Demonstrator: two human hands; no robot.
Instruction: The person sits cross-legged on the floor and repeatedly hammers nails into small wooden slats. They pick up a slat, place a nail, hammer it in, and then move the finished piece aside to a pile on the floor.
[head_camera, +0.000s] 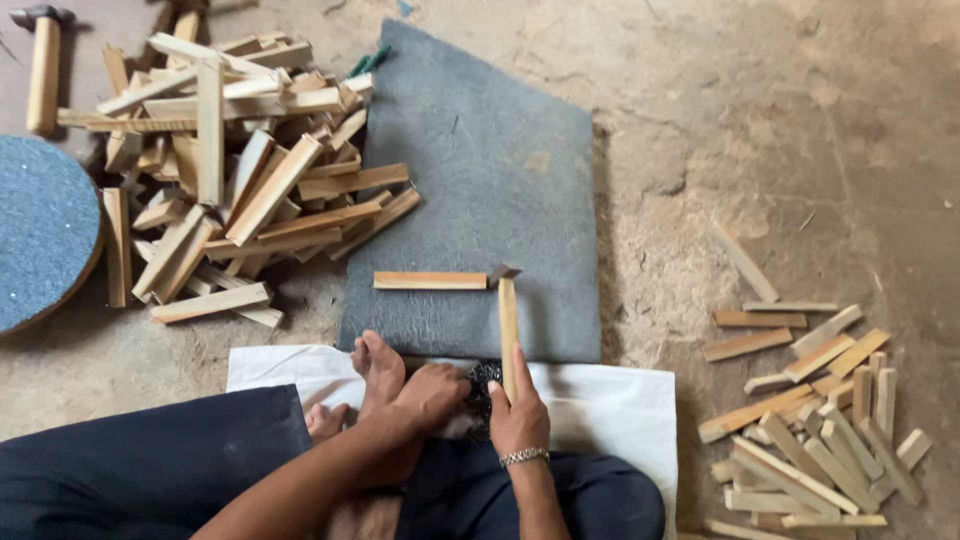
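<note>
My right hand (518, 415), with a metal bracelet on the wrist, grips the wooden handle of a small hammer (508, 325), index finger stretched along it. The hammer's dark head (503, 271) rests on the grey mat (480, 160), touching the right end of a single flat wooden strip (430, 281). My left hand (435, 395) is curled, knuckles up, beside my bare foot (378, 365) and against a small dark textured object (485, 385). Its fingertips are hidden, so I cannot tell whether it holds anything.
A big heap of wooden strips (240, 170) lies left of the mat, a smaller heap (820, 430) at the right. A second hammer (42, 70) lies top left above a round blue pad (40, 230). White cloth (610, 400) covers the dirt floor under me.
</note>
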